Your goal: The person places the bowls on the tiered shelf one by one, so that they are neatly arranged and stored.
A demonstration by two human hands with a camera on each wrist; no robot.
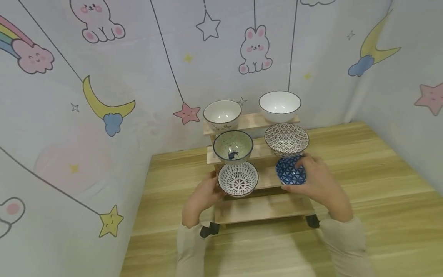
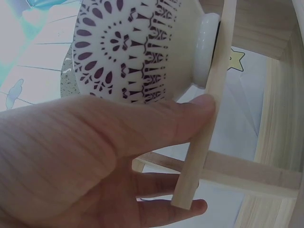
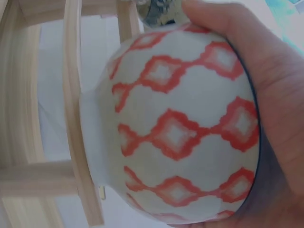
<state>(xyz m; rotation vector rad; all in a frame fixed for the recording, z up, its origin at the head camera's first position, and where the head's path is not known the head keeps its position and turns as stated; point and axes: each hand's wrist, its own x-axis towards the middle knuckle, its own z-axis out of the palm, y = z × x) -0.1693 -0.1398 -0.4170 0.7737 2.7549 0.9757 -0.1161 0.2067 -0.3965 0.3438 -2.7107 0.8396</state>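
Note:
My right hand (image 1: 316, 179) grips a small bowl (image 1: 288, 171) by its rim, thumb at the near side and fingers at the far side. Inside, this bowl is patterned in blue; red diamond shapes run round its white outside (image 3: 175, 133). Its foot meets the edge of a wooden shelf board (image 3: 73, 104), at the right end of the lowest row of bowls. My left hand (image 1: 206, 194) holds the left end of that board (image 2: 197, 161), thumb on one face and fingers past the other. Right beside the thumb stands a white bowl with dark petal patterns (image 1: 238, 180).
On the tier above stand a green speckled bowl (image 1: 233, 146) and a brown-patterned bowl (image 1: 286, 139). Two white bowls, one left (image 1: 222, 114) and one right (image 1: 279, 105), occupy the top. A bare bottom step (image 1: 264, 209) and black feet (image 1: 313, 221) are at the front.

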